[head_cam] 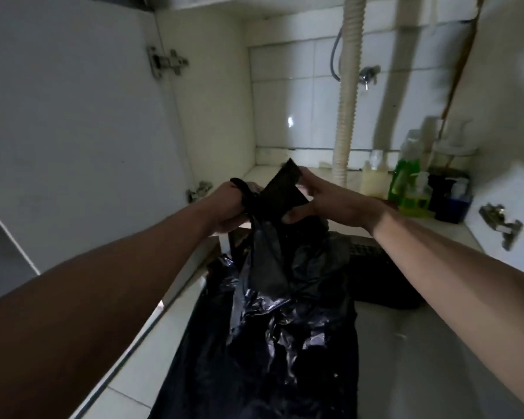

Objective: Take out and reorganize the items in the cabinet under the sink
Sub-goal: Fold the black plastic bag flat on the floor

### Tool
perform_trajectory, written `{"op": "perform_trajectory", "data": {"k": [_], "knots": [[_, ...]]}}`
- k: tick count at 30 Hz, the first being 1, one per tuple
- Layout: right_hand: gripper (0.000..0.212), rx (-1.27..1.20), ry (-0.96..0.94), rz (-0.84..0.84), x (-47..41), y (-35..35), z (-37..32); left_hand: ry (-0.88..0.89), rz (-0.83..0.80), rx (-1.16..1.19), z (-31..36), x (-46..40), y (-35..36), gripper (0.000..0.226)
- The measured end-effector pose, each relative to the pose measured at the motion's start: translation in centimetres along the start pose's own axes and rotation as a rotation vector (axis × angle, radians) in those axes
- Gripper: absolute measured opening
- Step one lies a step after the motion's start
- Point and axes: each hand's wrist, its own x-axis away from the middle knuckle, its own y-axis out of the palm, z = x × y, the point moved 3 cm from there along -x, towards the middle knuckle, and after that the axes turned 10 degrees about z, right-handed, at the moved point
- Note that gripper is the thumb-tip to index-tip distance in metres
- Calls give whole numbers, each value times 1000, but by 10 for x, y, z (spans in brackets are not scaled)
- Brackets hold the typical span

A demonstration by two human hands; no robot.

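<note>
A black plastic bag (273,261) hangs between my hands in front of the open cabinet under the sink. My left hand (229,207) grips a twisted handle of the bag. My right hand (324,198) pinches a flat folded black piece (285,189) at the bag's top. The bag's crumpled body (279,343) drapes down over the cabinet's front edge toward me. Both forearms reach in from the bottom corners.
A ribbed white drain hose (347,95) drops to the cabinet floor. Bottles stand at the right: a pale one (374,176), a green one (406,182), a dark blue container (454,198). The left door (73,131) is open, hinges (167,62) showing. A water valve (366,75) is on the back wall.
</note>
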Motion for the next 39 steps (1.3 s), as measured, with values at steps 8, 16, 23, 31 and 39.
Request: {"op": "perform_trajectory", "data": {"k": [8,16,23,31,39], "knots": [[12,368,-127,306,-19,7,-36,209,285,-152,46,-7,-75,22],[17,395,-153,319,-8,15,-54,505,4,-968,68,28,-27,80],[19,557,29,228,-18,23,-20,604,475,-762,63,9,-55,18],[36,428,-228,434,-15,26,-44,534,348,-603,39,8,-50,32],[19,302,-74,640,-35,-4,-40,228,286,-1021,-43,-10,-79,24]]}}
